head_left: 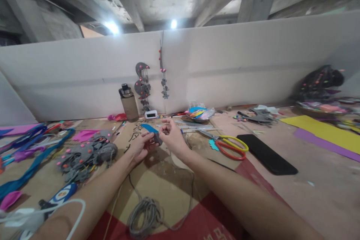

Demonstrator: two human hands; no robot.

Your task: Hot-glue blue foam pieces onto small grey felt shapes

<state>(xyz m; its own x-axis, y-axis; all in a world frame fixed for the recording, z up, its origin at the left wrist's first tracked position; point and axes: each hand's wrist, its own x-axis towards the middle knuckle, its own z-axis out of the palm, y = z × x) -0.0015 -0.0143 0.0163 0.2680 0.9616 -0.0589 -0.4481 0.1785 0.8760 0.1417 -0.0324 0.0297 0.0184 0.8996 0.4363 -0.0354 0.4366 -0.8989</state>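
My left hand (144, 145) is closed, thumb and fingers pinching a small dark grey piece (158, 138) that looks like felt. A bright blue curved strip (149, 128) shows just beyond these fingers; whether it is gripped along with the grey piece, I cannot tell. Close on the right, my right hand (173, 137) has its thumb and forefinger pressed together beside the grey piece. What that pinch holds is too small to make out. A grey cord (144, 215) lies coiled on the cardboard between my forearms, its loose strands running up towards both hands.
Scissors (229, 145) and a black phone (266, 153) lie to the right. Grey felt pieces with pink pompoms (84, 153) are heaped on the left, near a glue bottle (60, 198). A drinking bottle (129, 103) and a small digital clock (151, 114) stand by the white partition (219, 63).
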